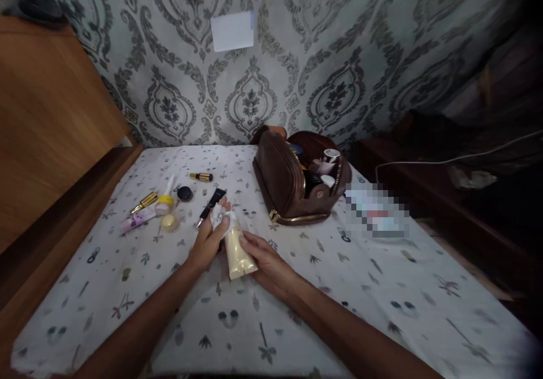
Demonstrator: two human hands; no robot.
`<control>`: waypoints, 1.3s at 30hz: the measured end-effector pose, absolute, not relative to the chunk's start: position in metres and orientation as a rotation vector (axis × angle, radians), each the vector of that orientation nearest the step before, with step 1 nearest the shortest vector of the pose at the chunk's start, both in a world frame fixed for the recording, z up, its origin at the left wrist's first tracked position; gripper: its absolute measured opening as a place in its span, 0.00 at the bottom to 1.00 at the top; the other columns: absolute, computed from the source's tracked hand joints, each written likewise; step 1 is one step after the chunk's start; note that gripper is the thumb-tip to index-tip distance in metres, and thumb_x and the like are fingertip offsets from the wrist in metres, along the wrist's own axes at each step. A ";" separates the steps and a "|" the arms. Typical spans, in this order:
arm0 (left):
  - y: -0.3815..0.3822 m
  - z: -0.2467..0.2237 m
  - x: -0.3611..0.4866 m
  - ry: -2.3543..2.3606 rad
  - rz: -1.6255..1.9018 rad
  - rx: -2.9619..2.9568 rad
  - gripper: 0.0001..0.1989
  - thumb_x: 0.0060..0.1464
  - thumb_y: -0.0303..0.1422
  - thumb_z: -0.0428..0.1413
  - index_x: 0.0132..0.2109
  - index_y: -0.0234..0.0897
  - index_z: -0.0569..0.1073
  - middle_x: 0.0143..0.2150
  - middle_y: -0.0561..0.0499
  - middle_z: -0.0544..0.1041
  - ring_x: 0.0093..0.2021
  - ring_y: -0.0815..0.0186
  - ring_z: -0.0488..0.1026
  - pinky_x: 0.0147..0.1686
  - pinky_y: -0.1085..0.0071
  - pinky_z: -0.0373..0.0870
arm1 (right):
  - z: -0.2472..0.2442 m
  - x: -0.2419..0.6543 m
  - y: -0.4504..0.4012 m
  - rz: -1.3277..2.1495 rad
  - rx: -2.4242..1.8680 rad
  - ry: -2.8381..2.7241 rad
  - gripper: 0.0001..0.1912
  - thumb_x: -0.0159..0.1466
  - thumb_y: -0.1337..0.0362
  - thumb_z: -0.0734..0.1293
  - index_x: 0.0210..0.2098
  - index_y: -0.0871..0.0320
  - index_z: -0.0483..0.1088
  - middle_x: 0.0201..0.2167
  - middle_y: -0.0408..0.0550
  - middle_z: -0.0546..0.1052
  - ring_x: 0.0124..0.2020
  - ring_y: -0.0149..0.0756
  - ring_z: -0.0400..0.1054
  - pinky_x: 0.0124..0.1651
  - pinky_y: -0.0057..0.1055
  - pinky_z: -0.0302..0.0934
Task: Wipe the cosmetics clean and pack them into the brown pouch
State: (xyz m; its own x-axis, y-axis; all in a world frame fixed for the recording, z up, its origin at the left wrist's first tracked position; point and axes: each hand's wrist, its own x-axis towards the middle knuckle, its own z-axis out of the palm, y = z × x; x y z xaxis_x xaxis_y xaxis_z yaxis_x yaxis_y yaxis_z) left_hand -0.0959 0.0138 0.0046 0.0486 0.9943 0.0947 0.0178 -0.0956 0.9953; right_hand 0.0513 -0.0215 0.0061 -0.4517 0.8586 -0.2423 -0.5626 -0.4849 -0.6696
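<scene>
A pale yellow squeeze tube [238, 254] is held over the table between my hands, its flat crimped end toward me. My right hand [268, 261] grips the tube's side, thumb on top. At the far end, my left hand [207, 244] is closed on a crumpled white wipe or tissue [218, 214], pressed against that end of the tube. The wipe and fingers hide the cap end. Just beyond the left hand lies a slim black tube [218, 196] with a silvery end.
Left on the patterned cloth [169, 311] lie a gold tube [144, 202], a purple-white tube [138, 219], a yellow-banded jar [164, 204], a cream jar [169, 222], a black jar [184, 193] and a gold-black tube [201, 176]. An open brown bag [280, 178] holding several cosmetics stands at right.
</scene>
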 end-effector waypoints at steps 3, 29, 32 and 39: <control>0.009 0.006 -0.097 1.099 1.163 1.609 0.29 0.61 0.45 0.52 0.66 0.43 0.61 0.68 0.46 0.62 0.69 0.56 0.54 0.69 0.57 0.45 | 0.002 0.053 -0.017 1.980 -0.702 -0.523 0.19 0.51 0.57 0.78 0.39 0.59 0.76 0.30 0.44 0.79 0.30 0.30 0.70 0.35 0.25 0.61; 0.010 0.013 -0.097 1.387 1.337 1.585 0.14 0.62 0.43 0.50 0.48 0.39 0.68 0.35 0.52 0.73 0.37 0.63 0.71 0.43 0.67 0.68 | 0.001 0.052 -0.025 2.190 -0.642 -0.598 0.27 0.54 0.45 0.74 0.45 0.56 0.68 0.29 0.47 0.79 0.25 0.31 0.71 0.20 0.21 0.53; 0.011 0.010 -0.097 1.383 1.325 1.585 0.16 0.62 0.43 0.49 0.50 0.38 0.69 0.41 0.49 0.74 0.43 0.61 0.72 0.49 0.63 0.67 | 0.004 0.054 -0.025 2.191 -0.623 -0.552 0.24 0.54 0.55 0.77 0.46 0.56 0.69 0.32 0.46 0.79 0.29 0.31 0.72 0.23 0.20 0.57; 0.001 0.007 -0.091 1.092 1.149 1.933 0.25 0.65 0.40 0.47 0.66 0.43 0.58 0.67 0.44 0.60 0.68 0.55 0.55 0.67 0.55 0.49 | 0.003 0.056 -0.016 2.021 -0.546 -0.292 0.12 0.54 0.67 0.75 0.38 0.60 0.75 0.32 0.43 0.79 0.32 0.30 0.71 0.38 0.26 0.66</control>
